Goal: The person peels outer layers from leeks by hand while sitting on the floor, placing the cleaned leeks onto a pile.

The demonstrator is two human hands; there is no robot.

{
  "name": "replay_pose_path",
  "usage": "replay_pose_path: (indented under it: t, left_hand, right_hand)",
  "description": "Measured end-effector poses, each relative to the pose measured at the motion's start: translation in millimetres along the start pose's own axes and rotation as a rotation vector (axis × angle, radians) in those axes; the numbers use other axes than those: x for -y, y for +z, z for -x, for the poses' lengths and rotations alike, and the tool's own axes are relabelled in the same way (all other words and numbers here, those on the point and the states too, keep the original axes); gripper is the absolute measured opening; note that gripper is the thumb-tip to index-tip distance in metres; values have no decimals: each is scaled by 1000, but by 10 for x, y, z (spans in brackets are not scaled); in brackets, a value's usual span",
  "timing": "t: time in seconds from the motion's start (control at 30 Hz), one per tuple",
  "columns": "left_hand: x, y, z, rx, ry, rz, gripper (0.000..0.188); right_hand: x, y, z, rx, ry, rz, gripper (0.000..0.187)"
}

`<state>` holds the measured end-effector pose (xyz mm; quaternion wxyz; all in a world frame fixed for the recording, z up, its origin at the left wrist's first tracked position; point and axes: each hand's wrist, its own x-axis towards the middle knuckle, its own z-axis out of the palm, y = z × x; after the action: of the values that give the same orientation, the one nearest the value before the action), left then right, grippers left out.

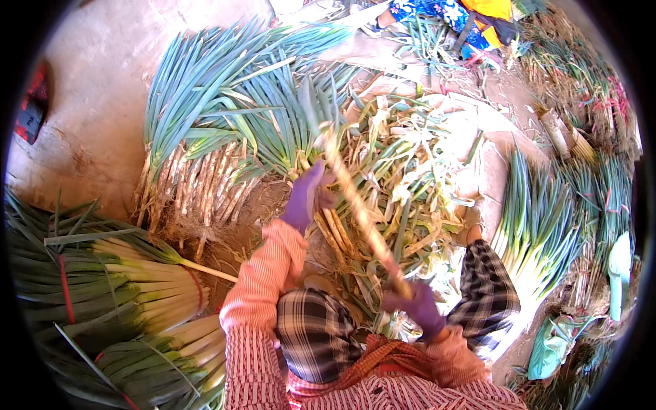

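My left hand [307,196], in a purple glove, is closed around a few long green onions. Their brown-skinned stalks [334,232] with roots come out below it, and green leaves lie beyond. My right hand [418,309], also gloved in purple, grips the lower end of a single long green onion [359,203]. That onion slants up and left across the middle, smeared by motion, its leafy end past my left hand. Under it spreads a heap of peeled yellowish leaves and skins [410,164]. Left of my left hand lies a pile of unpeeled green onions [205,181] with soil on their stalks.
Bundles of clean green onions tied with red bands [157,297] lie at the lower left. More cleaned onions [536,219] rest at right, beside further bundles and a teal bag [550,348]. Another person's flowered trouser leg [437,14] shows at the top.
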<state>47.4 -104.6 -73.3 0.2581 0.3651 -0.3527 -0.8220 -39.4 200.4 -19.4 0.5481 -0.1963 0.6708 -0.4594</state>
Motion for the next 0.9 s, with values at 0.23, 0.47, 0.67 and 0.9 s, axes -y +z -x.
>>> replay_pose_path:
  t: [0.23,0.47,0.67,0.9]
  left_hand:
    - [105,155,163,191,99,50,43]
    - [-391,616,870,145,72,-431,41]
    - [133,716,1180,-82,811,-1486,35]
    - [1029,836,2222,1127,580,-1643,27]
  right_hand:
    - [-73,126,465,298,-138,-95,43]
    - [54,100,646,236,-137,-338,39]
    - [-174,-51,845,106,-165,-223,46]
    - [-94,-375,826,-82,-236,-173,28]
